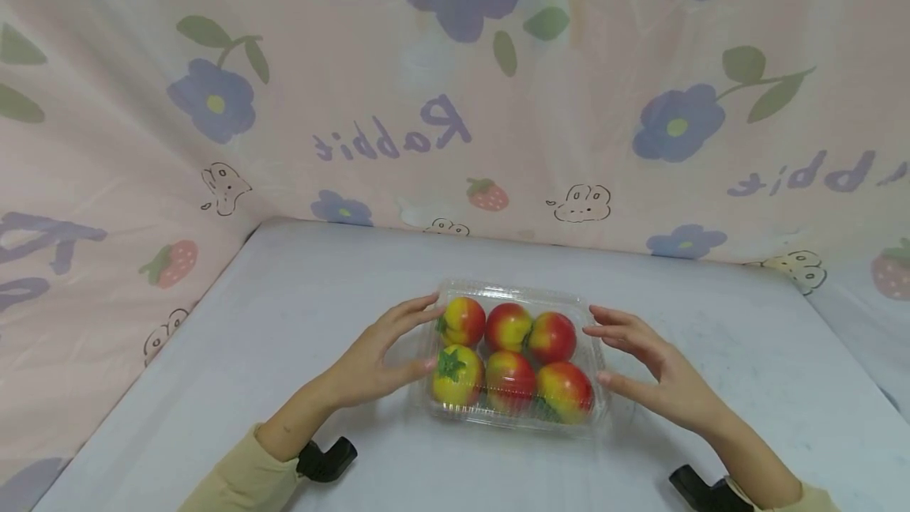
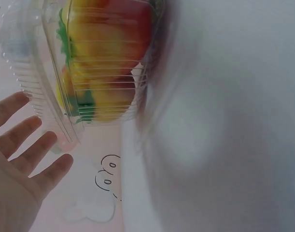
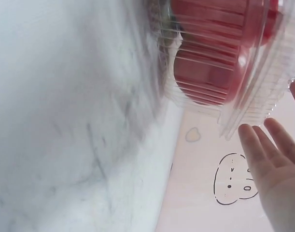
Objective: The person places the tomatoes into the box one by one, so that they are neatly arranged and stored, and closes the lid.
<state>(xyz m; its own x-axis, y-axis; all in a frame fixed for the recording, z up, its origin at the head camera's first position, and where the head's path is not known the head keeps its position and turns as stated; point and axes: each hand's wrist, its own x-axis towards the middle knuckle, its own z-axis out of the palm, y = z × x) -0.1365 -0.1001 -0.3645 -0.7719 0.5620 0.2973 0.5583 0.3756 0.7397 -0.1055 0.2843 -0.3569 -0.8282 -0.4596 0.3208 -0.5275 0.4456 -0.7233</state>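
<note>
A clear plastic clamshell box (image 1: 512, 419) sits on the white table with its lid down. Inside are two rows of red and yellow fruits (image 1: 510, 382) that look like tomatoes, some showing green leafy tops. My left hand (image 1: 373, 358) is at the box's left side, fingers spread and nearly straight, fingertips right at the rim. On the opposite side my right hand (image 1: 661, 366) reaches in the same way, its fingers extended beside the right rim. In the left wrist view, the ribbed box wall (image 2: 106, 82) stands just beyond the fingertips.
The white tabletop (image 1: 320, 283) runs back to a pink patterned cloth (image 1: 540, 117) hung behind and along the left. Black wrist mounts (image 1: 327, 461) sit at both sleeves, low over the table.
</note>
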